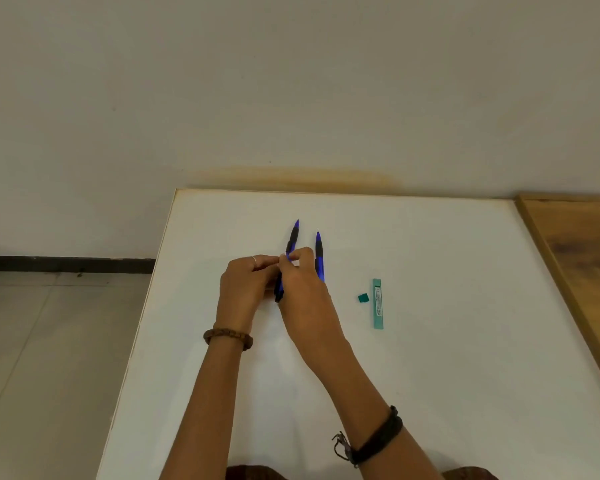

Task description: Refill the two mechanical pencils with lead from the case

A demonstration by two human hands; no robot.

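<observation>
both my forearms reach in from the near edge of the white table, a dark band on the right wrist, a beaded bracelet on the left. farther in, my left hand and right hand meet over the first pencil, fingers of both curled and pinching its barrel just off the table's middle, tip pointing to the far edge. i judge i hold it with both so one steadies while the other works the cap or feeds lead; my fingers hide which.

right of my hands lies the open lead case, with its small green cap set apart just beside it, near enough to reach. the second pencil rests on the table just behind my right hand, partly covered by it, tip also toward the far edge. nothing blocks the way to the case. a wooden board adjoins the table's right edge.
</observation>
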